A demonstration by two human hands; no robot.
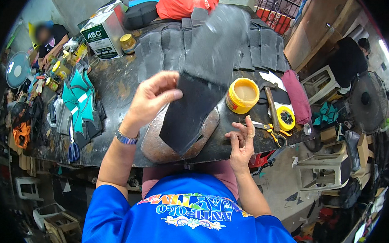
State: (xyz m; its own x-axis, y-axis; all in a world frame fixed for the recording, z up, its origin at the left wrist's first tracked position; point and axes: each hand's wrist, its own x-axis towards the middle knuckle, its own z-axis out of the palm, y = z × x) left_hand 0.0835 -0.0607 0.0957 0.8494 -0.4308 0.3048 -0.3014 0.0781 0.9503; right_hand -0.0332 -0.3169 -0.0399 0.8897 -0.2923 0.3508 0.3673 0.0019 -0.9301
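Note:
My left hand, wearing a wristwatch, pinches the edge of a black sheet piece between thumb and fingers. The piece's lower part lies over a brown, smooth slab; its upper part is lifted toward the far side and blurred by motion. My right hand hovers at the table's near edge, fingers apart and partly bent, holding nothing visible. Beyond it stands an open yellow jar of tan paste. Yellow-handled scissors lie just right of that hand, next to a hammer.
Several black pieces lie along the table's far side. A round yellow container and a maroon pouch sit at the right. Teal pieces, blue-handled scissors and a metal can are leftward. Another person sits far left.

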